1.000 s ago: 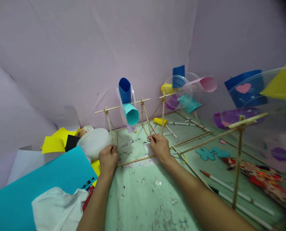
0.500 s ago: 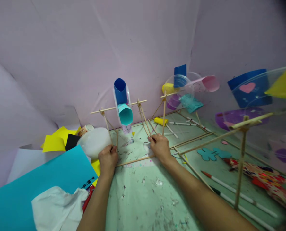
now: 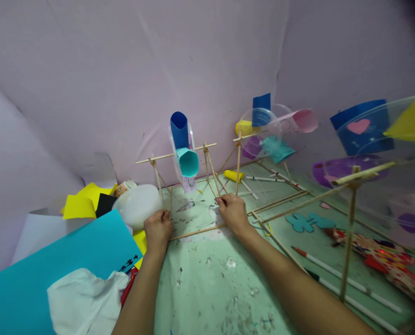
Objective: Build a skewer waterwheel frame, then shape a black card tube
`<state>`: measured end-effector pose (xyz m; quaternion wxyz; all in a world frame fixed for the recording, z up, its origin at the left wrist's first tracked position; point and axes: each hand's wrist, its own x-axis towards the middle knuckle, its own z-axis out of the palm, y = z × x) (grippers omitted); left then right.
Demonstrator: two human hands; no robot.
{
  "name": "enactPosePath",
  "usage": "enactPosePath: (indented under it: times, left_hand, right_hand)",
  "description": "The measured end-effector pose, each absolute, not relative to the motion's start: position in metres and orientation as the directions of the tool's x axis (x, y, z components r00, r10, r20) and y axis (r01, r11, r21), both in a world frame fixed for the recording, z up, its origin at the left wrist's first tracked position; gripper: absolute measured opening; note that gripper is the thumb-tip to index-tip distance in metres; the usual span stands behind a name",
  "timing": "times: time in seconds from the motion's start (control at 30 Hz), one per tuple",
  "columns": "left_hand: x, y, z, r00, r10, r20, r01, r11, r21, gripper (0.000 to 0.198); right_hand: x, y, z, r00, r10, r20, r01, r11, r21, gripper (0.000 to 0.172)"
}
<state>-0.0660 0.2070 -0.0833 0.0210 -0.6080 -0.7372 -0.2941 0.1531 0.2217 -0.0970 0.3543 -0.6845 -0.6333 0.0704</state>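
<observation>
Both my hands pinch the near side of a frame made of wooden sticks, standing on a pale green covered table. My left hand [image 3: 158,230] is closed on its left leg [image 3: 157,181]. My right hand [image 3: 232,211] is closed on the right leg [image 3: 212,170]. Between them a base stick [image 3: 196,232] lies low. Across the top runs an axle stick [image 3: 158,158] carrying a clear plastic disc wheel with a dark blue paper tube [image 3: 179,130], a turquoise paper cup shape [image 3: 188,163] and a speckled pink piece [image 3: 189,184]. Fingertips are partly hidden.
At right stand other stick frames with paper-trimmed wheels [image 3: 261,116], one stick post [image 3: 349,242] close by. Markers [image 3: 347,274] and a patterned pouch [image 3: 378,256] lie there. On the left are a white bowl [image 3: 139,207], turquoise sheet [image 3: 71,256] and white cloth [image 3: 88,300].
The top of the stick frame and its wheel have shifted slightly right. The wheel has turned a little, showing more of the pink piece. Both hands keep nearly the same place and grip.
</observation>
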Motion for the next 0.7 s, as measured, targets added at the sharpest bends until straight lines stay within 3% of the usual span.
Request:
enactPosePath:
  times: [0.7]
  left_hand:
    - [-0.063, 0.198, -0.078, -0.293, 0.888, 0.353, 0.864, 0.089, 0.496, 0.025]
  right_hand:
    - [0.153, 0.216, -0.087, 0.160, 0.933, 0.322, 0.818, 0.057, -0.572, 0.022]
